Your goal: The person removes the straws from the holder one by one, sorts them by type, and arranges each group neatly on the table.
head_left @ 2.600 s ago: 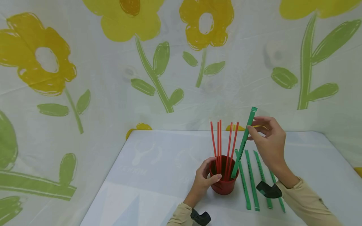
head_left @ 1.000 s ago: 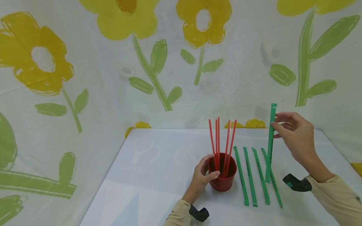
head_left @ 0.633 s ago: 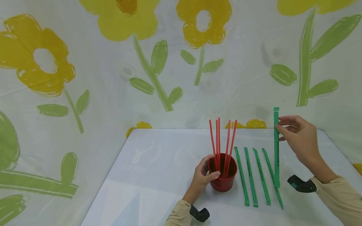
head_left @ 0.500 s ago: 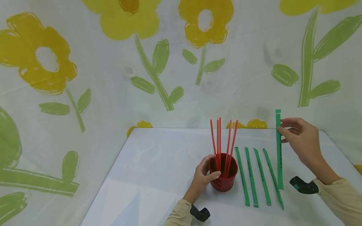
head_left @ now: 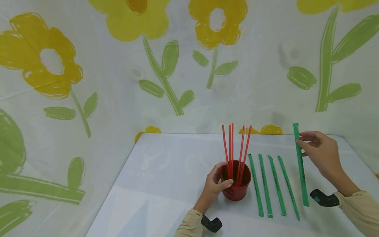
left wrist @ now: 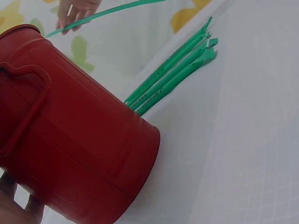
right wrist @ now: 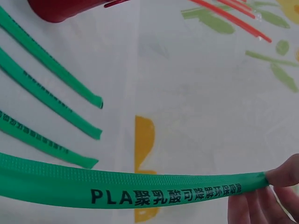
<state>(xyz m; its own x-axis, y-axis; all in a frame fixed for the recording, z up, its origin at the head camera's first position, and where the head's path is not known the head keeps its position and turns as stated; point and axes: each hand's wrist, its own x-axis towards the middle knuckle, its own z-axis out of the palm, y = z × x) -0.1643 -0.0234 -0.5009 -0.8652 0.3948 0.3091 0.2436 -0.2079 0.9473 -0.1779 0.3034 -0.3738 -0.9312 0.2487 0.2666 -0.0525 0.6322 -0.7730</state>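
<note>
Pinching a green packet (head_left: 301, 168) near its upper end, the right hand (head_left: 322, 151) angles in from the near right, holding it right of four packets (head_left: 265, 186) on the worktop (head_left: 165, 181); the left hand (head_left: 214, 185) curls its fingers round the left side of the red bucket (head_left: 237, 194).

Head view: lower ends of the red straws (head_left: 232, 148) hidden inside the red bucket (head_left: 236, 193). Print on the laid green wrappers (head_left: 276, 185) too small to read. Counter (head_left: 160, 197) cut off by bottom edge, right sleeve (head_left: 359, 210) by right edge.

Left wrist: red bucket cut off at left; left hand (left wrist: 17, 212) shows only in part, lower corner; one end of the laid green wrappers hidden behind the bucket.

Right wrist: held green wrapper (right wrist: 133, 190) cut off at left, right hand (right wrist: 271, 205) at right.
</note>
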